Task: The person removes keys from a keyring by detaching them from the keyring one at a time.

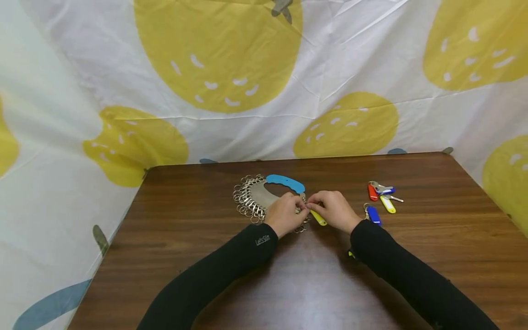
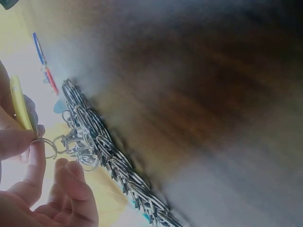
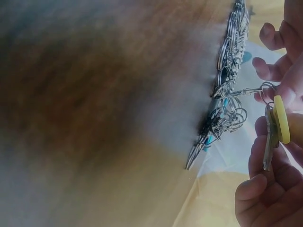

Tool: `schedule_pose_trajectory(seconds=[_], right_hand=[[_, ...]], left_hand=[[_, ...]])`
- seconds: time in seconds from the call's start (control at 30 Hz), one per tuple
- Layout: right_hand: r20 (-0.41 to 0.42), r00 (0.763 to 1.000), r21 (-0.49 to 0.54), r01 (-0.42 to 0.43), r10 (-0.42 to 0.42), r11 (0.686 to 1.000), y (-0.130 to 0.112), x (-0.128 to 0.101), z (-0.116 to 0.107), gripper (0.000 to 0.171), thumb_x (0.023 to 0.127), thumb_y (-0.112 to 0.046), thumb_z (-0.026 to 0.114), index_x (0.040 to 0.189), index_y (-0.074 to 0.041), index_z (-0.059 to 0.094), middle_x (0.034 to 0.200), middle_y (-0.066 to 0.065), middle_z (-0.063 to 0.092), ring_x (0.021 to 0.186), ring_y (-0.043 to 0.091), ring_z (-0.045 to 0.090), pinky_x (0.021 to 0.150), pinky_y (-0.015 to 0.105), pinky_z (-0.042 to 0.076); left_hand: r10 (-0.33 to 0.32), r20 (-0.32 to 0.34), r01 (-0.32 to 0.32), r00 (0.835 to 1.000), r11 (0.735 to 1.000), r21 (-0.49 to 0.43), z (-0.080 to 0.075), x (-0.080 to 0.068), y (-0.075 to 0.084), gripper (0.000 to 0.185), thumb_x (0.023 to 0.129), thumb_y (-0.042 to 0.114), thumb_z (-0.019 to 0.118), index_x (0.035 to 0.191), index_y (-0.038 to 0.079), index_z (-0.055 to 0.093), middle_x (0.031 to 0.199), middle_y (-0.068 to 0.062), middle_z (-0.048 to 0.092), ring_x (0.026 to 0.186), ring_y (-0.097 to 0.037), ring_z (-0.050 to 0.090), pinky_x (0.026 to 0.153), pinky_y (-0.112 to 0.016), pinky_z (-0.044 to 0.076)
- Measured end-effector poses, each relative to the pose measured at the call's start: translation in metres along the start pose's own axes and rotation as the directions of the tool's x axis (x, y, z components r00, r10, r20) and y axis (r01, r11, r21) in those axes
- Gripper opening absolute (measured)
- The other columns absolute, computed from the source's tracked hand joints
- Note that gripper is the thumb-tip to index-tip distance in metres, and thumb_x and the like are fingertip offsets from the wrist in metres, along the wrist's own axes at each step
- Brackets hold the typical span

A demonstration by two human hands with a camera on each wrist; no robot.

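Item: key organiser [image 1: 257, 198], a flat metal crescent with a blue handle [image 1: 286, 182], its outer edge hung with many split rings; lies on the brown wooden counter [image 1: 198, 229], just behind both hands

Left hand [image 1: 285, 213]: fingers curled, pinching 1 clip and ring [image 2: 46, 146] at the organiser's near end; right hand [image 1: 334, 210]: fingers closed round a yellow key tag [image 1: 318, 217] with a metal key [image 3: 269, 142] on it, held against that same ring; the 2 hands touch at the fingertips

Handling note, as judgement: the left hand should hold the clip steady and level while the right feeds the tag's ring squarely, so neighbouring rings do not tangle or the organiser slide on the counter; a small twist looks better than a pull

Also present: red tag [image 1: 372, 193], blue tag [image 1: 373, 215], second yellow tag [image 1: 387, 204], with keys, near the right hand; lemon-print cloth [image 1: 231, 68] behind

Writing: "LetsSlim" on the left sleeve [image 1: 262, 240]; tags show no legible text
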State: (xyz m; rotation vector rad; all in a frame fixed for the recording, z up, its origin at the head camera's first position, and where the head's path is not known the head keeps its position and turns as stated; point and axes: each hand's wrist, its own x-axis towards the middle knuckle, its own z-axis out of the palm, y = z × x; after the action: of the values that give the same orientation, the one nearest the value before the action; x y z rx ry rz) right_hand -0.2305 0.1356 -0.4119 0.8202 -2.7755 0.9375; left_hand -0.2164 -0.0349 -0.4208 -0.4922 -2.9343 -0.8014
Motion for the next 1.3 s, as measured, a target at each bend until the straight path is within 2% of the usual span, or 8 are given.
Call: schedule_pose_trajectory(seconds=[0.2,0.37,0.5,0.77,1.1,1.3], right_hand=[[-0.019,1.000,-0.019,0.018,-0.019,1.000,0.0005,0.0007,0.0001,0.013,0.089,-0.018,0.066,0.090,-0.008,0.074,0.084,0.004,0.073,0.077,0.015,0.064,0.070,0.030,0.050],[-0.014,1.000,-0.010,-0.027,0.027,1.000,0.0047,-0.0004,-0.0014,0.012,0.089,-0.017,0.066,0.090,-0.008,0.074,0.085,0.004,0.073,0.075,0.013,0.062,0.069,0.028,0.048],[-0.006,0.999,-0.003,-0.041,0.041,0.999,0.0070,0.0006,-0.0003,0.013,0.089,-0.017,0.065,0.091,-0.008,0.074,0.086,0.004,0.073,0.073,0.013,0.060,0.067,0.027,0.047],[-0.017,1.000,-0.017,-0.006,0.006,1.000,0.0064,0.0001,0.0007,0.013,0.089,-0.017,0.066,0.091,-0.007,0.074,0.085,0.004,0.073,0.075,0.013,0.063,0.069,0.029,0.050],[-0.012,1.000,-0.017,-0.004,0.004,1.000,0.0035,0.0012,-0.0011,0.013,0.089,-0.017,0.066,0.092,-0.008,0.074,0.085,0.004,0.073,0.076,0.014,0.063,0.068,0.029,0.050],[-0.009,1.000,-0.029,0.002,-0.003,1.000,0.0041,-0.0003,0.0008,0.012,0.088,-0.017,0.067,0.092,-0.008,0.074,0.086,0.004,0.073,0.078,0.015,0.065,0.070,0.031,0.051]], left_hand=[[0.017,-0.003,-0.017,1.000,1.000,0.005,0.0007,-0.0001,-0.0002,0.013,0.092,0.030,0.062,0.089,0.021,0.070,0.099,-0.003,0.064,0.073,-0.012,0.053,0.056,-0.022,0.037],[0.050,0.001,-0.050,0.999,0.999,0.006,0.0017,-0.0001,0.0007,0.012,0.092,0.032,0.063,0.091,0.021,0.069,0.103,-0.004,0.063,0.075,-0.013,0.056,0.058,-0.022,0.039],[0.036,0.016,-0.036,0.999,0.999,-0.008,0.0010,-0.0015,0.0016,0.013,0.091,0.031,0.063,0.092,0.020,0.070,0.103,-0.004,0.063,0.078,-0.015,0.058,0.059,-0.023,0.040],[0.010,0.018,-0.010,1.000,1.000,-0.001,0.0030,0.0019,0.0020,0.019,0.091,0.033,0.061,0.094,0.020,0.074,0.101,-0.003,0.063,0.081,-0.016,0.060,0.058,-0.023,0.041],[-0.011,0.028,0.011,1.000,1.000,0.009,0.0001,0.0029,0.0039,0.014,0.091,0.030,0.062,0.093,0.021,0.072,0.098,-0.002,0.063,0.073,-0.012,0.053,0.055,-0.022,0.037],[0.017,0.021,-0.018,1.000,0.999,0.033,0.0004,0.0001,0.0029,0.011,0.089,0.031,0.066,0.090,0.020,0.070,0.097,-0.002,0.062,0.075,-0.015,0.057,0.058,-0.024,0.041]])
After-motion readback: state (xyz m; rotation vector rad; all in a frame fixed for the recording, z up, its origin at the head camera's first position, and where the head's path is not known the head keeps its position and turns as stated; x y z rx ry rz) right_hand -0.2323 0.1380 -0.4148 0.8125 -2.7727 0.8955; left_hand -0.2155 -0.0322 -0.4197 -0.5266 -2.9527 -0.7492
